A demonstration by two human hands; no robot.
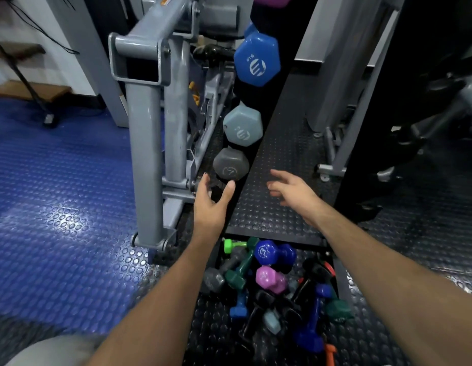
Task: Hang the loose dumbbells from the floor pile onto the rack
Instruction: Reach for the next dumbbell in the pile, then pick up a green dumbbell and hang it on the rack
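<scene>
A pile of loose dumbbells [269, 289] in purple, pink, green, blue, grey and black lies on the black studded floor between my forearms. Above it a narrow upright rack carries a dark grey dumbbell [230, 165] at the bottom, a light grey one [242, 126] above it and a blue 5 lb one [257, 59] higher up. My left hand [211, 204] is open, fingers spread, just below the dark grey dumbbell without touching it. My right hand [292, 194] is open too, held to the right of the rack over a black studded panel [282, 159]. Neither hand holds anything.
A grey steel machine frame [147, 128] stands close on the left of the rack, its foot on the floor. Blue studded matting [58, 194] covers the floor further left. More grey frame legs [343, 143] and dark equipment stand on the right.
</scene>
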